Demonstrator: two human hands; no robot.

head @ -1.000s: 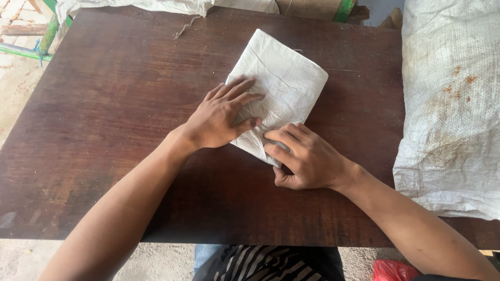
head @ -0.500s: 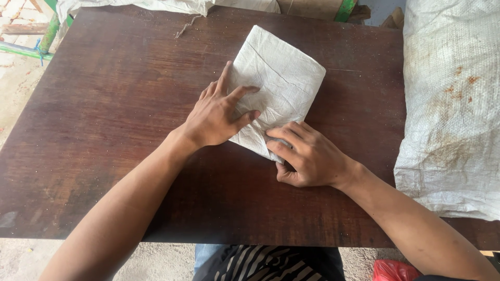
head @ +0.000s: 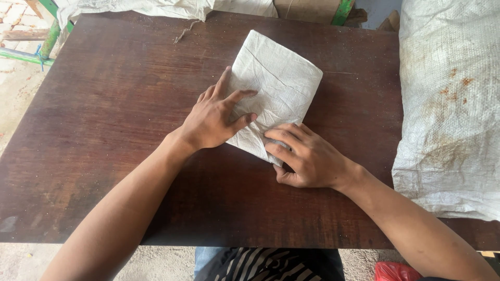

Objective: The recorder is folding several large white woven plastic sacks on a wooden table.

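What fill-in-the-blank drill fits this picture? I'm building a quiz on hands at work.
1. Both hands press on a folded white ____ on the table.
2. The left hand lies flat with its fingers ____.
3. The right hand pins the fold's ____ corner.
4. A stained sack lies at the table's ____ edge.

Missing words: sack; spread; near; right

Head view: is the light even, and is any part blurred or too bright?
Head view: soft, even daylight; the hands, left and right, and the folded sack are sharp, with faint shadows on the table; the large sack at right looks slightly overexposed.
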